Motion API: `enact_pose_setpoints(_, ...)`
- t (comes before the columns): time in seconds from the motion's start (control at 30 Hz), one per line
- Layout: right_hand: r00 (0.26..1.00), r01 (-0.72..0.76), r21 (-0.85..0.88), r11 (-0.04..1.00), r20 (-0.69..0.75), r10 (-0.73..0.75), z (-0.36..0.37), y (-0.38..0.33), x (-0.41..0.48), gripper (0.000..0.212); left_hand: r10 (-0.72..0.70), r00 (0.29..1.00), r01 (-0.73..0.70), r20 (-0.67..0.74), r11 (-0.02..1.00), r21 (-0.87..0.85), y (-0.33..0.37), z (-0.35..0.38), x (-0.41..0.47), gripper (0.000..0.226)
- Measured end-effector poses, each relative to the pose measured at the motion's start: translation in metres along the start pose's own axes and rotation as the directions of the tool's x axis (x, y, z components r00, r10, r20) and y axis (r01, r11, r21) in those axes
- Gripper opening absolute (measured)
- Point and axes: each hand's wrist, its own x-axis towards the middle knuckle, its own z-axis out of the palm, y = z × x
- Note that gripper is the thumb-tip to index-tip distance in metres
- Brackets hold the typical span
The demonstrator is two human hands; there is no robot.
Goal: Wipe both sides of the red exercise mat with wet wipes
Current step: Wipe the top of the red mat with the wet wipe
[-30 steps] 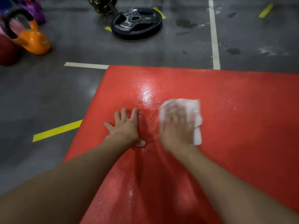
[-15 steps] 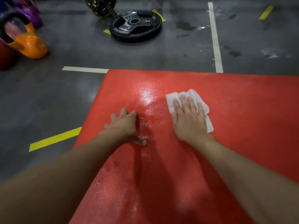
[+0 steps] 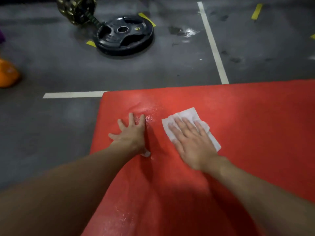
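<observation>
1. A flat red exercise mat with a pebbled, slightly glossy skin lies on the dark grey floor, its far left corner near a white painted line.
2. The person's right hand lies palm down on a white wet wipe. The fingers are straight and only slightly parted, pressing the sheet flat against the mat.
3. The wipe is crumpled and partly folded. Its far edge sticks out beyond the fingertips and one strip shows past the little-finger side of the hand.
4. The left hand is planted on the mat just beside the right one, closer to the mat's left edge. Its fingers are spread wide and it grips nothing that I can make out.
5. A small pale scrap shows at the heel of that left hand, by the thumb; I cannot tell what it is.
6. A wet sheen glints on the mat between the two hands, just past the left fingertips. More damp speckles show on the near part of the mat.
7. Well beyond the mat, a black round weight plate with cut-out grips lies flat on the floor. A dark, gold-flecked piece of gear sits against its far left side.
8. An orange rounded weight sits at the left edge of view, and strips of yellow tape mark the floor.
</observation>
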Motion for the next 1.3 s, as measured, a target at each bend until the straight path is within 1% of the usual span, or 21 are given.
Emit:
enact_pose_setpoints(0.1, 0.923, -0.385, 0.057, 0.921, 0.002, 0.385, -0.004, -0.004, 0.013, 0.06, 0.027, 0.999, -0.027, 0.033, 1.0, -0.004, -0.002, -0.001, 0.006, 0.144)
enact_pose_setpoints(0.13, 0.9, -0.434, 0.065, 0.899, -0.008, 0.435, 0.0, -0.02, 0.015, 0.061, 0.021, 0.999, -0.021, 0.039, 1.0, 0.001, -0.002, 0.0, 0.007, 0.144)
enact_pose_setpoints(0.2, 0.954, -0.299, 0.032, 0.954, 0.003, 0.3, 0.001, -0.033, 0.016, 0.063, 0.018, 0.998, -0.018, 0.052, 1.0, 0.001, 0.001, 0.0, 0.009, 0.144)
enact_pose_setpoints(0.27, 0.99, -0.142, 0.007, 0.99, 0.026, 0.141, -0.003, -0.006, 0.024, 0.059, 0.03, 0.998, -0.029, 0.056, 1.0, -0.005, -0.001, 0.0, 0.011, 0.144)
enact_pose_setpoints(0.33, 0.942, -0.336, 0.052, 0.941, -0.007, 0.337, -0.008, 0.025, 0.04, 0.058, 0.039, 0.998, -0.039, 0.049, 0.999, -0.004, -0.002, 0.004, 0.015, 0.145)
enact_pose_setpoints(0.4, 0.831, -0.552, 0.098, 0.828, -0.02, 0.556, -0.002, 0.015, 0.056, 0.061, 0.034, 0.999, -0.034, 0.037, 0.999, -0.006, -0.004, 0.006, 0.017, 0.146)
enact_pose_setpoints(0.43, 0.832, -0.548, 0.094, 0.831, -0.042, 0.554, 0.001, 0.0, 0.06, 0.063, 0.035, 0.999, -0.035, 0.039, 0.999, -0.002, -0.002, 0.007, 0.018, 0.147)
enact_pose_setpoints(0.5, 0.925, -0.367, 0.054, 0.929, -0.079, 0.371, 0.005, -0.019, 0.058, 0.064, 0.032, 0.999, -0.031, 0.042, 0.999, -0.009, -0.004, 0.008, 0.016, 0.147)
enact_pose_setpoints(0.57, 0.968, -0.236, 0.048, 0.971, -0.073, 0.239, -0.003, 0.001, 0.062, 0.06, 0.025, 0.999, -0.025, 0.046, 1.0, 0.001, -0.003, 0.005, 0.015, 0.146)
enact_pose_setpoints(0.6, 0.961, -0.26, 0.068, 0.963, -0.075, 0.265, -0.003, 0.013, 0.068, 0.059, 0.023, 0.998, -0.023, 0.055, 1.0, -0.001, -0.002, 0.006, 0.014, 0.146)
enact_pose_setpoints(0.7, 0.852, -0.515, 0.113, 0.85, -0.037, 0.522, -0.001, 0.001, 0.089, 0.063, 0.023, 0.998, -0.024, 0.06, 1.0, 0.01, -0.002, 0.004, 0.013, 0.146)
enact_pose_setpoints(0.73, 0.869, -0.488, 0.113, 0.866, -0.034, 0.494, 0.001, -0.013, 0.091, 0.063, 0.024, 0.998, -0.025, 0.061, 1.0, 0.016, -0.002, 0.005, 0.013, 0.146)
enact_pose_setpoints(0.8, 0.956, -0.281, 0.079, 0.957, -0.069, 0.286, 0.004, -0.025, 0.092, 0.059, 0.027, 0.998, -0.029, 0.055, 0.999, 0.026, -0.005, 0.005, 0.014, 0.145)
enact_pose_setpoints(0.87, 0.983, -0.174, 0.053, 0.983, -0.046, 0.177, -0.003, 0.004, 0.103, 0.056, 0.04, 0.998, -0.041, 0.05, 0.999, 0.017, -0.006, 0.007, 0.015, 0.144)
enact_pose_setpoints(0.9, 0.975, -0.214, 0.07, 0.974, -0.039, 0.217, -0.006, 0.019, 0.114, 0.056, 0.037, 0.998, -0.037, 0.049, 0.999, 0.011, -0.007, 0.007, 0.015, 0.144)
enact_pose_setpoints(1.0, 0.869, -0.49, 0.117, 0.864, -0.012, 0.495, -0.006, 0.025, 0.128, 0.059, 0.037, 0.998, -0.039, 0.054, 0.999, 0.028, -0.003, 0.007, 0.018, 0.145)
enact_pose_setpoints(1.03, 0.881, -0.467, 0.114, 0.877, -0.025, 0.473, -0.004, 0.006, 0.13, 0.059, 0.034, 0.998, -0.035, 0.054, 0.999, 0.015, -0.003, 0.007, 0.017, 0.145)
enact_pose_setpoints(1.1, 0.964, -0.249, 0.093, 0.964, -0.072, 0.256, 0.003, -0.027, 0.124, 0.057, 0.045, 0.998, -0.046, 0.05, 0.999, 0.018, -0.004, 0.007, 0.016, 0.145)
enact_pose_setpoints(1.17, 0.997, -0.05, 0.072, 0.996, -0.054, 0.054, -0.001, -0.022, 0.123, 0.055, 0.047, 0.998, -0.048, 0.049, 0.999, 0.026, -0.006, 0.007, 0.014, 0.144)
enact_pose_setpoints(1.2, 0.997, -0.063, 0.082, 0.995, -0.042, 0.067, -0.004, -0.008, 0.128, 0.054, 0.052, 0.997, -0.054, 0.05, 0.998, 0.027, -0.007, 0.007, 0.015, 0.143)
enact_pose_setpoints(1.3, 0.919, -0.392, 0.122, 0.912, -0.006, 0.395, -0.006, 0.014, 0.143, 0.055, 0.066, 0.997, -0.068, 0.041, 0.997, 0.03, -0.008, 0.007, 0.017, 0.144)
